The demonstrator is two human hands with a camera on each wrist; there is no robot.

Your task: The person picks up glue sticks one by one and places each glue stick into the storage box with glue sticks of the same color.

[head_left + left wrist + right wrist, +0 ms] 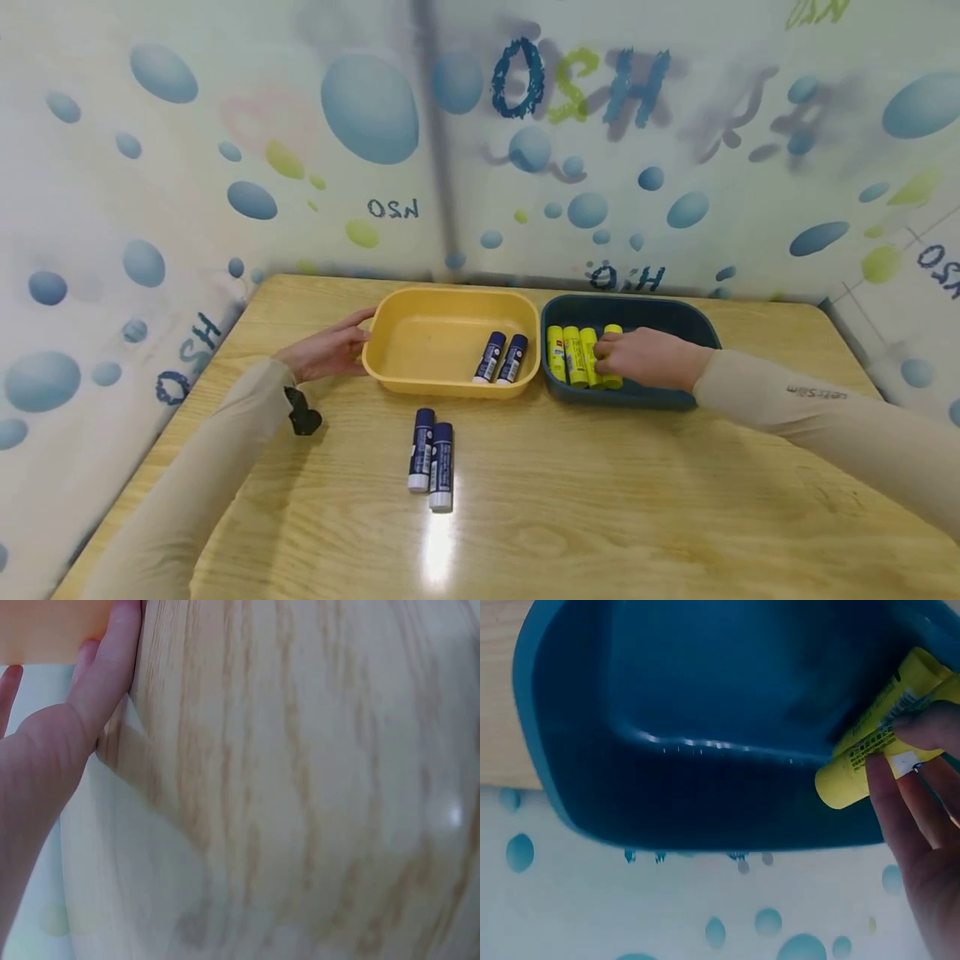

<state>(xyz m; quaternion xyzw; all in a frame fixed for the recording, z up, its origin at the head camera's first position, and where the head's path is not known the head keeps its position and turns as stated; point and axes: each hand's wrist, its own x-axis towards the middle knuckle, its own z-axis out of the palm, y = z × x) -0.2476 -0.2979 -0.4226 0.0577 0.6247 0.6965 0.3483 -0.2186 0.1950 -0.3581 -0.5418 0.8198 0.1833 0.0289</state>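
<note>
My right hand (652, 357) reaches into the dark blue tray (637, 400). Thumb and fingers pinch a yellow glue stick (847, 780), which lies tilted over another yellow one (892, 697) in the right wrist view. Several more yellow glue sticks (576, 357) lie side by side at the tray's left end. At the left end of the orange-yellow tray (420, 333), my left hand (326, 354) touches the outside of the wall with its fingers extended. Two navy glue sticks with white ends (489, 358) lie inside that tray, at its right.
Two more navy glue sticks (441, 467) lie next to each other on the wooden table (600, 500), in front of the orange-yellow tray. Both trays stand side by side near the far edge, before a patterned wall covering (465, 167).
</note>
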